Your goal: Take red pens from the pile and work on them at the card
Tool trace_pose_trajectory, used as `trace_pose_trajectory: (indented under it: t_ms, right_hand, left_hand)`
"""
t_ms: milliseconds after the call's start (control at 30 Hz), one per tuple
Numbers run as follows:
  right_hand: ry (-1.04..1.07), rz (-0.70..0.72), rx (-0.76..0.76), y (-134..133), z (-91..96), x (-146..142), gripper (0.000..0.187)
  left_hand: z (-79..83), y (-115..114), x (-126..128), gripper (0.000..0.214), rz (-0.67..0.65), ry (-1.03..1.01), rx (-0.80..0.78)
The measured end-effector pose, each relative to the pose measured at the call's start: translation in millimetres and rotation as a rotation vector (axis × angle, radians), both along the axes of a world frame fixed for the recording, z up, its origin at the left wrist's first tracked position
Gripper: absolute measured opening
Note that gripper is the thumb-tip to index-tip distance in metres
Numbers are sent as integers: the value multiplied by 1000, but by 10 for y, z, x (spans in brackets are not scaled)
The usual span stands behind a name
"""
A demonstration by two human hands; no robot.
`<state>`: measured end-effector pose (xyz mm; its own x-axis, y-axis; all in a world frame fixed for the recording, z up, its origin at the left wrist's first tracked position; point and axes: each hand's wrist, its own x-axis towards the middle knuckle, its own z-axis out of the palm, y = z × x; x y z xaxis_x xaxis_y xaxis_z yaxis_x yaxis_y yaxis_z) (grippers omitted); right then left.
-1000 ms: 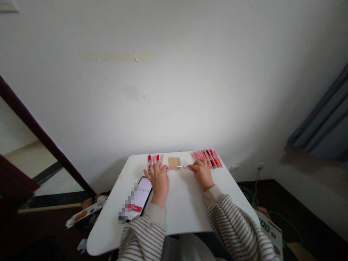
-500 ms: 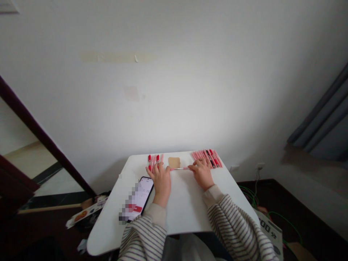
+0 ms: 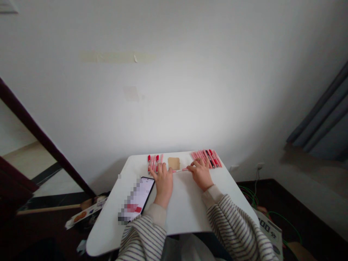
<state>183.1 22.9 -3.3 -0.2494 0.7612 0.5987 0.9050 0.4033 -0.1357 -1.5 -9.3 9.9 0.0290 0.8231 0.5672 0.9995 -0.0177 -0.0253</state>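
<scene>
A thin pink and white pen (image 3: 181,170) lies crosswise between my hands, just above the white table. My left hand (image 3: 164,181) pinches its left end between thumb and finger, the other fingers spread over the table. The pen's red right end is pinched by my right hand (image 3: 201,173). Beyond my left fingers lies a small group of pink and red pens (image 3: 153,159). A larger row of pink pens (image 3: 214,158), some with red or black parts, lies just past my right hand. Between the groups sits a small tan pad (image 3: 174,163).
A phone (image 3: 138,199) with a lit screen lies on the white table (image 3: 187,214), left of my left forearm. The wall (image 3: 174,108) rises behind the table. Green cables (image 3: 251,194) and a printed box (image 3: 269,232) are on the floor at right.
My left hand has shifted slightly right and toward me, and the pen between my hands now tilts, its left end lower. The right hand has barely moved.
</scene>
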Motion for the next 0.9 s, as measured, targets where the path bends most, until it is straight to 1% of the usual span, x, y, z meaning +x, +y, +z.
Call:
trace_pose_trajectory:
  t_ms: [133,233,400,533,633,800,900]
  right_hand:
    - [47,24,-16,-10,0,-21,17]
    - [70,68,-13,-5,-14,-31,16]
    - [158,109,-10,29,-53,-22,13]
    - [230,138,-29,56,-84,-17,12]
    - [268,157,-34,64,-96,-23,12]
    - [302,155,-29,64,-97,-31,12]
    - [296,168,-37,73,-108,-30,13]
  left_hand:
    - [-25,7,-9,26,-65,-25,4]
    - [-38,19,-14,25,-132,-60,3]
    - [-91,77,-45,23,-195,-187,2]
    - [-147,135,-74,18,-193,-340,-9]
    - [-172,155,-84,14,-184,-394,-14]
    - [-181,144,-87,16,-154,-371,-14]
    - [-166,140,-93,17,-182,-351,-11]
